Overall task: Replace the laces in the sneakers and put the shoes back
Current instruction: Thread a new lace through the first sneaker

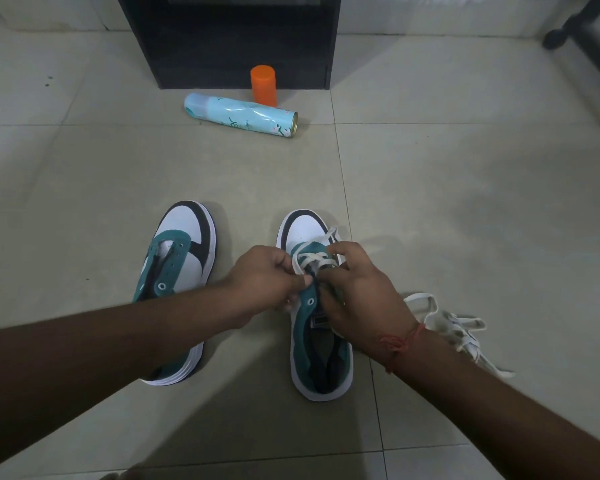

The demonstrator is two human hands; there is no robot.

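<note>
- Head view: two sneakers stand side by side on the tiled floor (430,202), toes pointing away from the person.
- The right sneaker (321,341) is teal, white and black. A white lace (312,259) crosses through its front holes, and one end of it sticks out over the toe.
- The left hand (267,282) is on the left side of the right sneaker. Its thumb and fingers pinch the lace close to the holes.
- The right hand (364,289) is on the other side of the same sneaker. Its fingers are bent and pinch the lace from the right.
- A red thread (400,342) is tied around the right wrist.
- The left sneaker (177,265) stands just left of the right sneaker, a little apart from it. Its holes have no lace in them. The left arm crosses over its back half.
- A pile of white laces (454,329) lies loose on the floor, just right of the right sneaker, partly behind the right wrist.
- A light blue spray can (239,114) lies on its side well beyond the right sneaker's toe.
- An orange cap (263,85) stands upright just behind the spray can.
- A dark cabinet (229,39) stands behind the orange cap, farthest from the right sneaker.
- A black chair leg (582,32) is far off to the right of the cabinet.
</note>
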